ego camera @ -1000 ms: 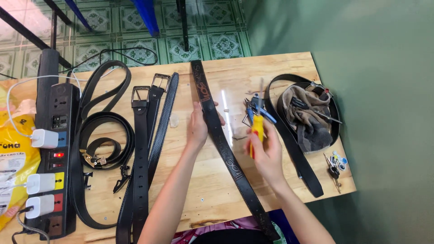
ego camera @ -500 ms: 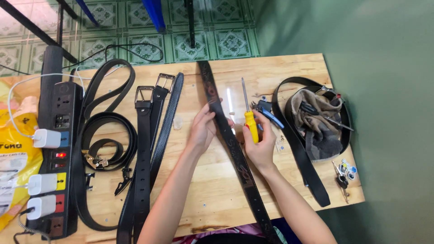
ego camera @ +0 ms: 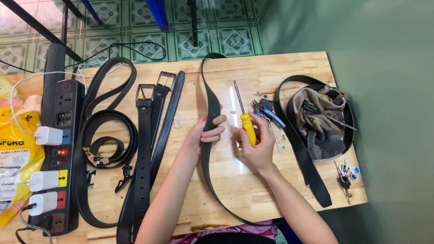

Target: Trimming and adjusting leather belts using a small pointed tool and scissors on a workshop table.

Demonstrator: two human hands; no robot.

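My left hand point(ego camera: 205, 134) grips a long black leather belt point(ego camera: 210, 99) near its middle, turned on edge so it curves from the table's far edge down to the near edge. My right hand point(ego camera: 255, 147) holds a screwdriver point(ego camera: 244, 116) by its yellow handle, its metal shaft pointing away from me, just right of the belt. The two hands are a short gap apart above the wooden table point(ego camera: 253, 190).
Several black belts with metal buckles point(ego camera: 145, 135) lie left of the hands, and a coiled belt point(ego camera: 108, 135) beside a black power strip point(ego camera: 56, 149) with white chargers. Blue-handled pliers point(ego camera: 266, 113), a cloth tool pouch point(ego camera: 318, 119) ringed by another belt, and keys point(ego camera: 347, 174) sit right.
The belt went from lying flat to being lifted and turned on edge by my left hand. My right hand brought the screwdriver in from the right and now holds it upright beside the belt.
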